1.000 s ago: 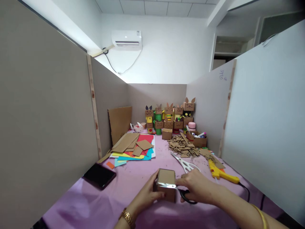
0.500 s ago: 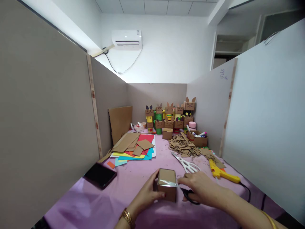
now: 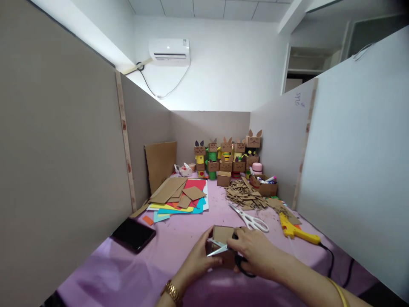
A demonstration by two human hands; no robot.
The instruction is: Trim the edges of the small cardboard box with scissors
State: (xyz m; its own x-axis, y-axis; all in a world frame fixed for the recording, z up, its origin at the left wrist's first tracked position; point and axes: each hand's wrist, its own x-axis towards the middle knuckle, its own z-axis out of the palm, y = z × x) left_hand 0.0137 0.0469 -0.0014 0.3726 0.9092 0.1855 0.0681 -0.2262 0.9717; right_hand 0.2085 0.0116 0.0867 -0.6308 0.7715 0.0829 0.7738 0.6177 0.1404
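A small brown cardboard box [image 3: 223, 232] rests on the purple cloth in front of me. My left hand [image 3: 202, 254] grips its left side, fingers behind and thumb across the front. In my right hand [image 3: 252, 250] is a pair of black-handled scissors [image 3: 220, 248], held by the loops. Their blades are parted and point left, across the front of the box near its top edge. Part of the box's front and right side is hidden behind my right hand and the scissors.
White-handled scissors [image 3: 251, 219] lie beyond my right hand, with a yellow glue gun [image 3: 297, 230] further right. A phone [image 3: 133, 235] lies at left. Behind are cardboard and coloured paper sheets [image 3: 172, 192], a heap of cardboard scraps [image 3: 245, 195], and several cardboard animal figures [image 3: 226, 153].
My right hand has moved left over the box with the black-handled scissors. Their blades, nearly together before, are now spread apart. My left hand keeps its hold on the box.
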